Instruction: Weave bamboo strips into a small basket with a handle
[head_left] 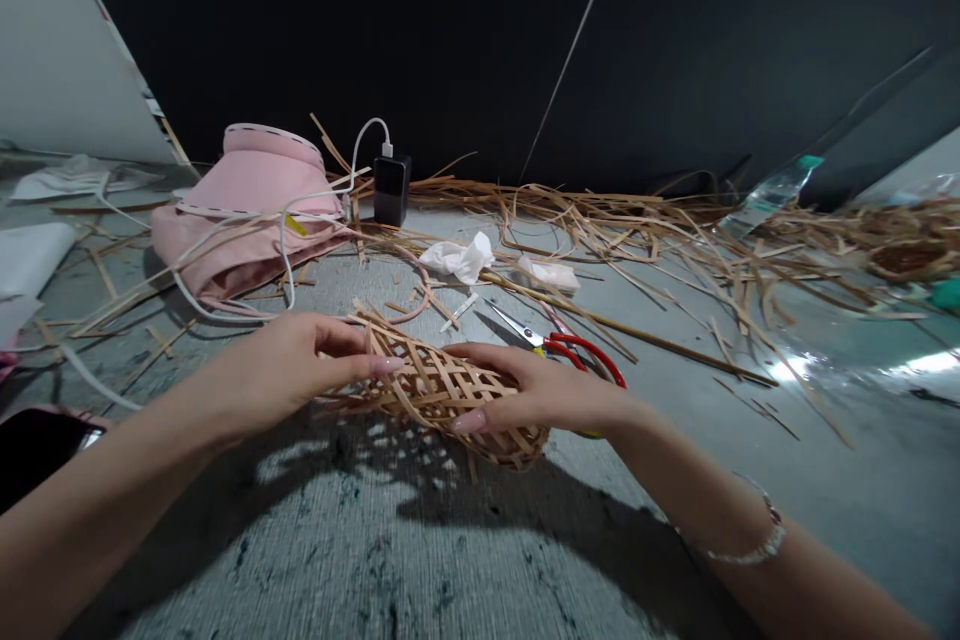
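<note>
A woven basket of light brown strips (442,382) lies on its side between my two hands, its rounded end to the right. My left hand (315,365) grips the left end, where loose strip ends stick out, with the thumb on top and the other fingers partly hidden behind. Around the right part of the weave is my right hand (525,390), thumb on the near side and fingers over the far side. Just beyond the right hand lie scissors with red handles (585,352), their blades apart and pointing away to the left.
Behind the basket are crumpled tissues (461,258), a long brown stick (637,323) and a black power bank (391,190) with a white cable. A pink visor hat (259,180) is at the left. Loose strips (600,210) and a plastic bottle (772,197) lie along the dark wall.
</note>
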`<control>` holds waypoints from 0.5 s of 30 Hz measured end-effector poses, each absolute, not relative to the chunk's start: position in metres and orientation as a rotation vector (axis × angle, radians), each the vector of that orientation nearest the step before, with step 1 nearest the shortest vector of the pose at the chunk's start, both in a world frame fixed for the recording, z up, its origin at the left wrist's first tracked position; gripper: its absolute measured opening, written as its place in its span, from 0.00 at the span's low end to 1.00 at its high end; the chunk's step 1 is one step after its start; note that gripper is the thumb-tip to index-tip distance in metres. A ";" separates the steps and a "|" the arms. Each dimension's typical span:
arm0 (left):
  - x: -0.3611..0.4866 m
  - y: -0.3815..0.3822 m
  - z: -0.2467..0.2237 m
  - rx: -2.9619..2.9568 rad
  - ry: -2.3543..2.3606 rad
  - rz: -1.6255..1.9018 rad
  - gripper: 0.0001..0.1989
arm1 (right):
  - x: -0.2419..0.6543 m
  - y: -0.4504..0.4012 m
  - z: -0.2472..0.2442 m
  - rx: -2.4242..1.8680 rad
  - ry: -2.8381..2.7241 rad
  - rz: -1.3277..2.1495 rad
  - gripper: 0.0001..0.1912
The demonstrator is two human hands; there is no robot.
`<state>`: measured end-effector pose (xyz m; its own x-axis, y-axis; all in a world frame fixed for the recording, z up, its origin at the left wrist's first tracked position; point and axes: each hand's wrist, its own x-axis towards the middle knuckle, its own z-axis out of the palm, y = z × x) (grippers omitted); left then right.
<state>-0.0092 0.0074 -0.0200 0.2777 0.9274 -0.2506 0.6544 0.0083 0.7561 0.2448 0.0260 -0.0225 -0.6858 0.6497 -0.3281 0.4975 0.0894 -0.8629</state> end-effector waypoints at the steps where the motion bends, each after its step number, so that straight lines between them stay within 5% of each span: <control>1: -0.008 0.008 -0.021 1.679 1.430 0.438 0.18 | 0.244 0.025 -0.023 -1.169 -2.220 1.638 0.37; 9: 0.007 0.006 -0.030 1.496 1.532 0.698 0.22 | 0.242 0.019 -0.024 -1.129 -2.236 1.577 0.38; 15: 0.021 0.000 -0.024 1.494 1.589 0.923 0.19 | 0.235 0.009 -0.016 -1.255 -2.328 1.224 0.39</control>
<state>0.0210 -0.0005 -0.0236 -0.0330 0.9984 -0.0467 0.4540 0.0566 0.8892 0.2346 0.0091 -0.0159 -0.6082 0.7738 -0.1768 0.5843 0.2856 -0.7596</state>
